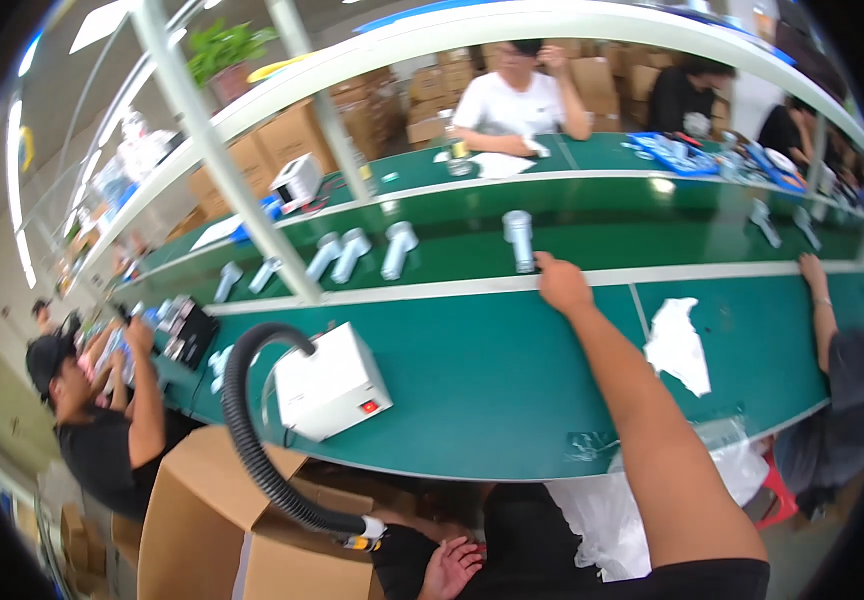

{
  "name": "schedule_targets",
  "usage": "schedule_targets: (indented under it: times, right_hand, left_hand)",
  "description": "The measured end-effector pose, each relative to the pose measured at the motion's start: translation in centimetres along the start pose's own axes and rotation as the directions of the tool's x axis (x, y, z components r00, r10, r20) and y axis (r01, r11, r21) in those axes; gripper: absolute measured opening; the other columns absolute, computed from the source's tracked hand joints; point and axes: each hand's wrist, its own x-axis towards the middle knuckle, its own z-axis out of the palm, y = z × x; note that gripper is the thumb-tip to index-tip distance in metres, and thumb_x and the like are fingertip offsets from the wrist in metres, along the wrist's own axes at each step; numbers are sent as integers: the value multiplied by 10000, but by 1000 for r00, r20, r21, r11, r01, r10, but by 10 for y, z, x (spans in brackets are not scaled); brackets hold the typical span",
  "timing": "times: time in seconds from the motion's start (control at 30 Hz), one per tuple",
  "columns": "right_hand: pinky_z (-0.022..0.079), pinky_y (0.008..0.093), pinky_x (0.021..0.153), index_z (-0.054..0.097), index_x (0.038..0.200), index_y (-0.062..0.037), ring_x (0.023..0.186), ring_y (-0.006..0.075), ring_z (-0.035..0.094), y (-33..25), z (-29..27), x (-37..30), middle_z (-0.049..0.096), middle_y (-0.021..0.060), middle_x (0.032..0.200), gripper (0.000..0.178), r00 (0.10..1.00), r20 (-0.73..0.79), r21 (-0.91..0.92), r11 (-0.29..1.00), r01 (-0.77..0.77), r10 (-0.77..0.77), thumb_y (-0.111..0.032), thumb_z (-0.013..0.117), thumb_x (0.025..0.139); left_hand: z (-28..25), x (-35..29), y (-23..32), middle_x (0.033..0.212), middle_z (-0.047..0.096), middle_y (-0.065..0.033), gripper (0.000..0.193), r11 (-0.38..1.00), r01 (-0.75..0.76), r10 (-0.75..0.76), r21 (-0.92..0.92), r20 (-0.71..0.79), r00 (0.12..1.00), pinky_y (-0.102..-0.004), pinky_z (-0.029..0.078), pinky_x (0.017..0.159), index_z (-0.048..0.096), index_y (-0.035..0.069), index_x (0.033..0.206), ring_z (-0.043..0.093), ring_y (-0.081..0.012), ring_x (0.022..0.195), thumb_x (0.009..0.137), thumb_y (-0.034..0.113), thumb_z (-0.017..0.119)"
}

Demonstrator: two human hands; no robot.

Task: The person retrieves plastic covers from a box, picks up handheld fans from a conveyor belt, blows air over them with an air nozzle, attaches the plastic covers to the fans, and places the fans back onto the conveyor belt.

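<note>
Pale-blue device (519, 240), green tabletop (482, 380), white box (317, 395), red switch (369, 406), black hose (238, 415)

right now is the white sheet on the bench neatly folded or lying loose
Lying loose: the white sheet has a ragged, uneven outline on the green bench.

Single head-worn fisheye view, left camera of a pair, looking down and forward across the green surface (472, 380), close above the left hand (451, 570), farther from the right hand (564, 286), cartons (592, 88) farthest off, outer rim perhaps too warped to read.
</note>
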Motion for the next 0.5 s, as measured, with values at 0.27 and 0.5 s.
schedule_targets:
  times: [0.27,0.5]
  right_hand:
    - [520,462,851,552,1249,-101,985,339,642,19,-13,-4,681,144,1072,415,999,49,47,999,-6,4,-116,516,836]
    - [517,487,837,593,1204,-138,940,374,649,1,4,5,679,175,1029,390,998,24,45,998,52,-53,-75,501,830]
  left_hand:
    - [-1,12,-7,1108,672,-149,432,998,61,-60,-13,37,998,-433,534,844,580,97,1240,653,-303,961,987,432,484]
    - [10,9,5,1093,670,-136,406,996,71,-74,-49,-63,995,-372,547,785,576,53,1223,661,-274,938,968,368,555]
